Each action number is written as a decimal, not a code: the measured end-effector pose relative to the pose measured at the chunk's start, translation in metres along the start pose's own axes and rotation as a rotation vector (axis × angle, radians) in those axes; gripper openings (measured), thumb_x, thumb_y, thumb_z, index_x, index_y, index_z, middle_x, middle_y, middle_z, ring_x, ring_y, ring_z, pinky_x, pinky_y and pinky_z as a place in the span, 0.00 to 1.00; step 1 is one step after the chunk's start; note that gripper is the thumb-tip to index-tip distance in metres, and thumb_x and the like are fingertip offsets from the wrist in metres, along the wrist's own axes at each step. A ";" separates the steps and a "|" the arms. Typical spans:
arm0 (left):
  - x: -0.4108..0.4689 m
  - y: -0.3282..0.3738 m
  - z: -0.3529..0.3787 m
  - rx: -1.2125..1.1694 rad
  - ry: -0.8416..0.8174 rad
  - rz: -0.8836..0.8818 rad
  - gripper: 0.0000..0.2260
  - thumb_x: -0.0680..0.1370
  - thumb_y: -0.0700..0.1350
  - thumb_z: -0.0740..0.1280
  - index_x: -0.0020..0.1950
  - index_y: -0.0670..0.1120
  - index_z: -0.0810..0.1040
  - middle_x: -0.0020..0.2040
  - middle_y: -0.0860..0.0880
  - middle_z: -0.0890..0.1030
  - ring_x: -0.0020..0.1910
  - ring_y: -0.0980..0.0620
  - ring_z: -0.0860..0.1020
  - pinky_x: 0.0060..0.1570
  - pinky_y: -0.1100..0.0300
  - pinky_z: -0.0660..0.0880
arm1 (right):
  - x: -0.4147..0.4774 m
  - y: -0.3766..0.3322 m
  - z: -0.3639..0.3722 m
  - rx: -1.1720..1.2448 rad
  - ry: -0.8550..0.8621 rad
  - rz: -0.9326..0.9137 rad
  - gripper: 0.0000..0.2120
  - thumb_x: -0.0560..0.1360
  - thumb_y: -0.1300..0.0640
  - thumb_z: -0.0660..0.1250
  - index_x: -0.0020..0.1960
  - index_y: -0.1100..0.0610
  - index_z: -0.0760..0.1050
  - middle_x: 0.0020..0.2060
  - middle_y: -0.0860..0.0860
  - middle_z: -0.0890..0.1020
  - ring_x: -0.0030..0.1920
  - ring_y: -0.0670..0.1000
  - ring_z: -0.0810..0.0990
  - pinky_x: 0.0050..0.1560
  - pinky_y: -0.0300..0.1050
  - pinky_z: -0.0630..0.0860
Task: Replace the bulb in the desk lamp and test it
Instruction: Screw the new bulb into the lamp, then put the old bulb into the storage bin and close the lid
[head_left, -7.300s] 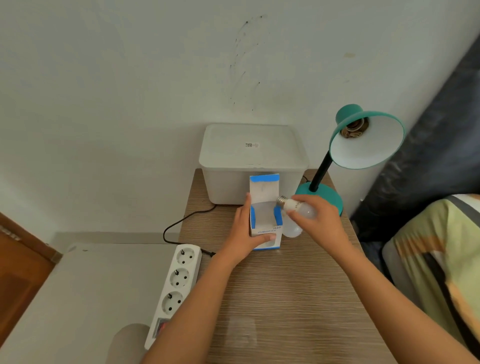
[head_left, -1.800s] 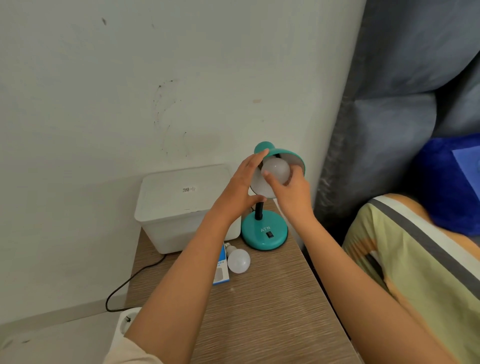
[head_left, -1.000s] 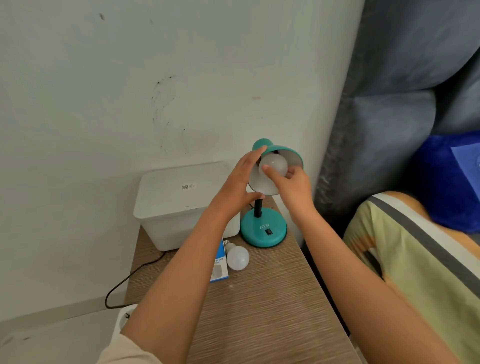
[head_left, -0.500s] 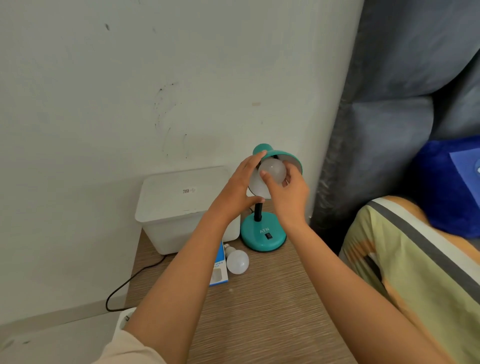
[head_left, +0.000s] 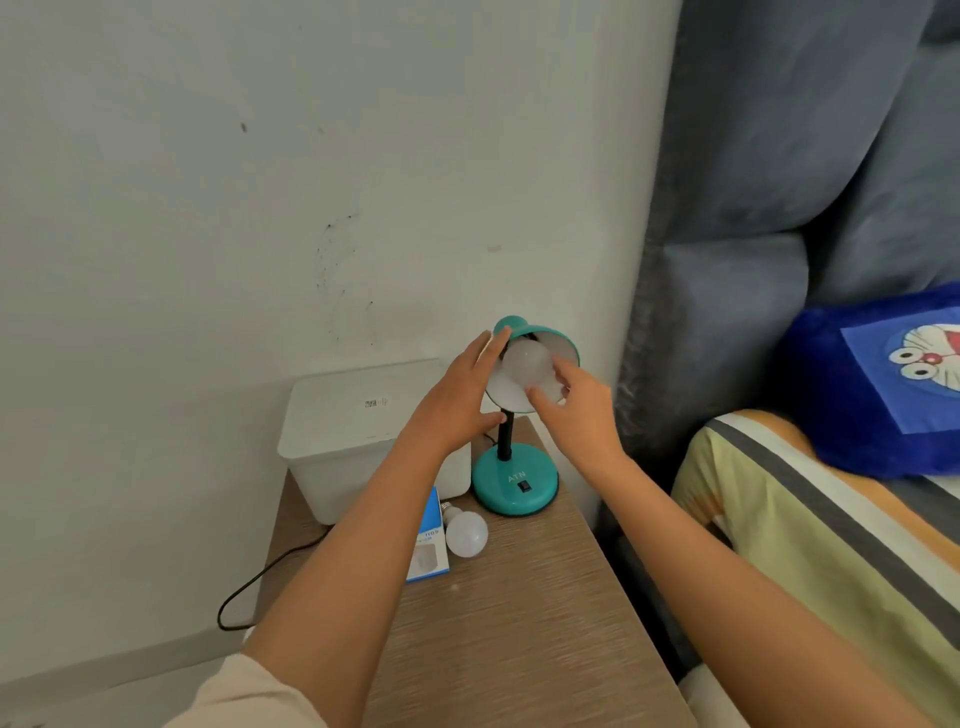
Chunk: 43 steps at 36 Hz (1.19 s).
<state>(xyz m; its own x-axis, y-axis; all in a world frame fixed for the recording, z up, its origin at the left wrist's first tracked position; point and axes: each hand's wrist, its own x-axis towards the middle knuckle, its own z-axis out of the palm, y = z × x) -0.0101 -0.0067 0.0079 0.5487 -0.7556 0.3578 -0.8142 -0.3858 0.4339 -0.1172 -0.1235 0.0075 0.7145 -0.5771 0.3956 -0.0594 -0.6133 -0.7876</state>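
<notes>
Right hand (head_left: 576, 415) fingers loosely around round frosted bulb (head_left: 525, 358), socket hidden; left hand (head_left: 457, 400) spread against glossy teal shade (head_left: 540, 335).

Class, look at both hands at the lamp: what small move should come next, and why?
Probably another turn of the bulb with the right hand. Its fingertips touch the bulb, which sits in the shade unlit, while the left hand steadies the shade. Whether it is fully seated cannot be seen; the switch on the base comes afterwards.

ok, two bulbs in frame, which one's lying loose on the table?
The bulb beside the blue box, near the lamp base. The other bulb sits up in the shade.
</notes>
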 end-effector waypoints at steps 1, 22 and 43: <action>-0.005 0.000 -0.002 0.039 0.001 -0.019 0.44 0.72 0.43 0.72 0.76 0.57 0.45 0.78 0.48 0.51 0.76 0.50 0.54 0.69 0.52 0.63 | -0.006 0.001 -0.001 -0.031 -0.021 -0.005 0.23 0.75 0.55 0.66 0.68 0.60 0.68 0.62 0.57 0.77 0.62 0.54 0.75 0.54 0.34 0.66; -0.123 -0.129 -0.050 -0.016 0.112 -0.694 0.44 0.72 0.65 0.63 0.77 0.42 0.48 0.77 0.43 0.52 0.76 0.47 0.50 0.74 0.49 0.53 | -0.026 0.026 0.108 -0.355 -0.431 -0.030 0.41 0.77 0.40 0.54 0.75 0.62 0.39 0.77 0.56 0.45 0.77 0.53 0.43 0.74 0.44 0.44; -0.111 -0.183 -0.021 -0.473 0.526 -0.693 0.36 0.66 0.46 0.77 0.69 0.56 0.62 0.53 0.68 0.68 0.55 0.63 0.69 0.49 0.73 0.66 | 0.024 0.037 0.152 0.172 -0.323 0.146 0.42 0.69 0.44 0.70 0.75 0.55 0.54 0.74 0.52 0.61 0.74 0.51 0.59 0.74 0.48 0.57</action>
<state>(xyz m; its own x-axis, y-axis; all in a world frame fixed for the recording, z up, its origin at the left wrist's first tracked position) 0.0823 0.1593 -0.0938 0.9827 -0.0670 0.1725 -0.1849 -0.3162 0.9305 0.0039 -0.0782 -0.0844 0.8913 -0.4355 0.1261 -0.0784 -0.4221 -0.9032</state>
